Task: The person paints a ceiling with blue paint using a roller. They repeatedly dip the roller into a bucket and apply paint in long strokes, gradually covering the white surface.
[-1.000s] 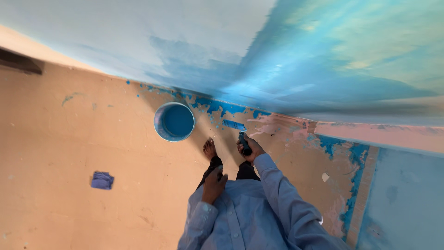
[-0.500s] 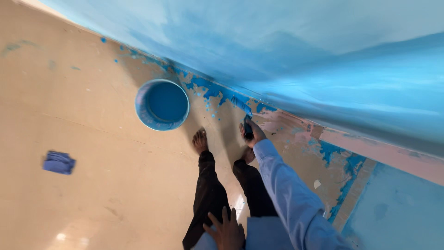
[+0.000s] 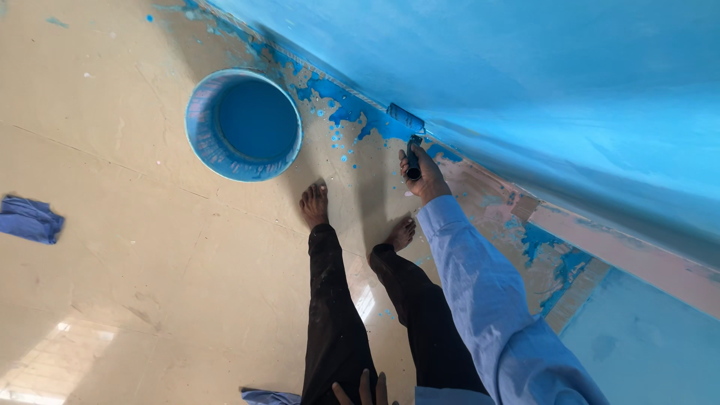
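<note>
My right hand grips the dark handle of a small paint roller, whose blue sleeve lies against the foot of the blue-painted wall. My arm wears a light blue sleeve. Only the fingertips of my left hand show at the bottom edge, resting on my dark trouser leg with the fingers apart. A round bucket of blue paint stands on the floor to the left of the roller, close to my bare left foot.
The beige tiled floor is spattered with blue paint along the wall. A crumpled blue cloth lies at the left edge. A pinkish unpainted strip runs along the wall's base at the right.
The view has tipped down and nearer to the floor. My right hand has lowered the roller to the wall's foot. My left hand has slid down out of most of the view.
</note>
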